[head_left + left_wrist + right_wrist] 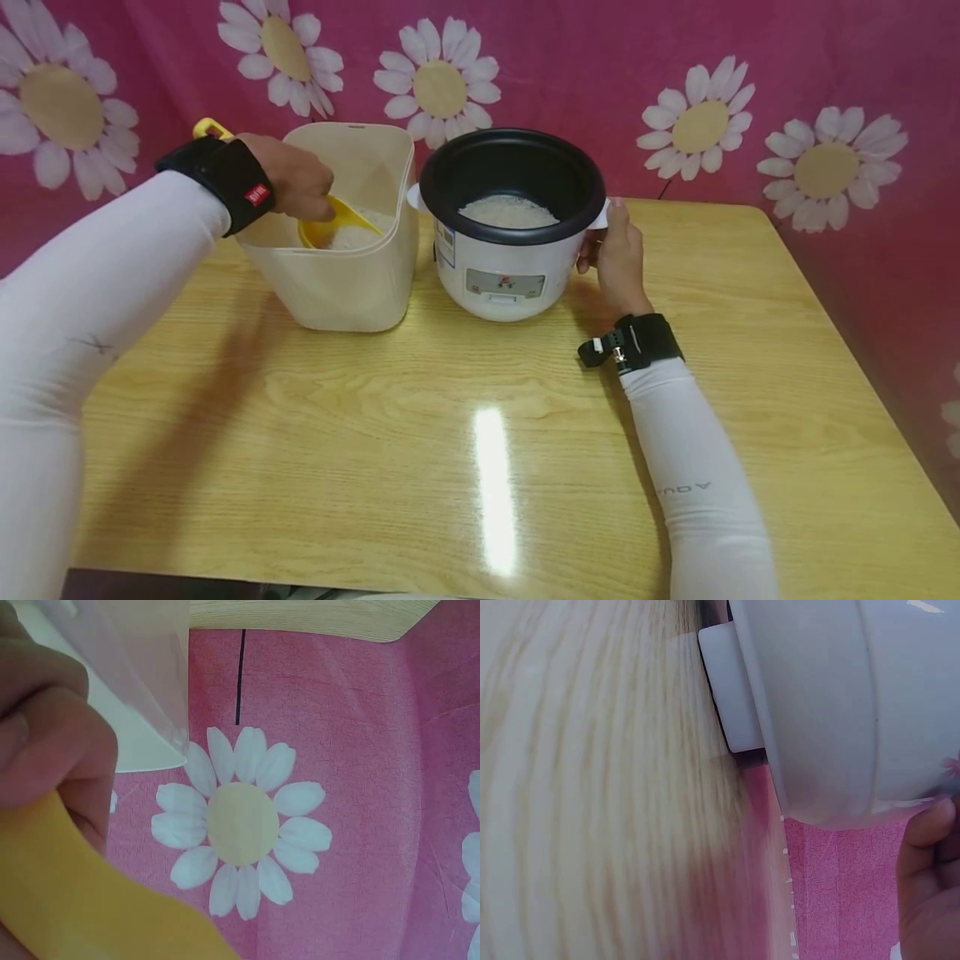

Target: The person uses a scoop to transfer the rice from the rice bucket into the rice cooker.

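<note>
My left hand (pixel 294 177) grips a yellow scoop (pixel 347 218) by its handle, and the scoop's bowl dips inside a translucent white bin (pixel 352 287) with rice in it. In the left wrist view the curled fingers (pixel 67 750) wrap the yellow handle (pixel 97 900). Beside the bin stands a white rice cooker (pixel 504 287) with a black inner pot, lid off, and rice (pixel 510 212) at its bottom. My right hand (pixel 621 254) holds the cooker's right side handle. The right wrist view shows the cooker's white body (pixel 825 712) with the thumb up against it.
Everything stands on a wood-grain table (pixel 360 433), bin and cooker close together near its back edge. A pink cloth (pixel 570 67) with white daisies hangs right behind them. A bright light reflection (pixel 495 492) lies on the front of the tabletop.
</note>
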`<state>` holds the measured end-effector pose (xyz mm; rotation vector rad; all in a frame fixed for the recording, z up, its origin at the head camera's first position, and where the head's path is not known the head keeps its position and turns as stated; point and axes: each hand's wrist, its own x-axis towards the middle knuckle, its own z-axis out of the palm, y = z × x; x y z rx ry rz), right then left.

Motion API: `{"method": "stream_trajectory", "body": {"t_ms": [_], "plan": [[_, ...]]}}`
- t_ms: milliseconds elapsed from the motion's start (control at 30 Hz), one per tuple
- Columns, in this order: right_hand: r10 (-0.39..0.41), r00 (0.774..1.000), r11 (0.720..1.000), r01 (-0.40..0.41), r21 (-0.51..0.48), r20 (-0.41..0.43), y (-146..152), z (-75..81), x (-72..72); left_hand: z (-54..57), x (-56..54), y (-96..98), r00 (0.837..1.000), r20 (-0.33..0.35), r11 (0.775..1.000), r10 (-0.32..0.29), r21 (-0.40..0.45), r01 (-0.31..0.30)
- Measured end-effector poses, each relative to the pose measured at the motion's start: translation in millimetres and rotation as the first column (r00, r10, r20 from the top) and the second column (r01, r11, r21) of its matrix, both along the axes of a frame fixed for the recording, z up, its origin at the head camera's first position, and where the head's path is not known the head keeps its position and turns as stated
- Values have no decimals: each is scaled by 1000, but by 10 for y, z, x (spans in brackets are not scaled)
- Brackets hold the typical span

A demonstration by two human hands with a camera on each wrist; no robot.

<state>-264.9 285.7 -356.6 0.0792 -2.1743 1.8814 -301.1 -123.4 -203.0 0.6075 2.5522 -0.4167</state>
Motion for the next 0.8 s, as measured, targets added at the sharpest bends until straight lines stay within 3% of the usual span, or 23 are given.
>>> {"method": "stream_trajectory", "body": {"t_ms": [233, 467, 800], "plan": [[14, 1000, 999, -14, -37, -13, -6, 0, 0, 60, 26, 0, 1000, -17, 1000, -7, -7, 7], [22, 1000, 1000, -22, -4, -16, -8, 11, 12, 124, 38, -36, 1000, -4, 999, 30, 11, -30], [6, 1000, 1000, -6, -3, 7, -12, -3, -5, 173, 5, -112, 992, 83, 993, 90, 63, -96]]}}
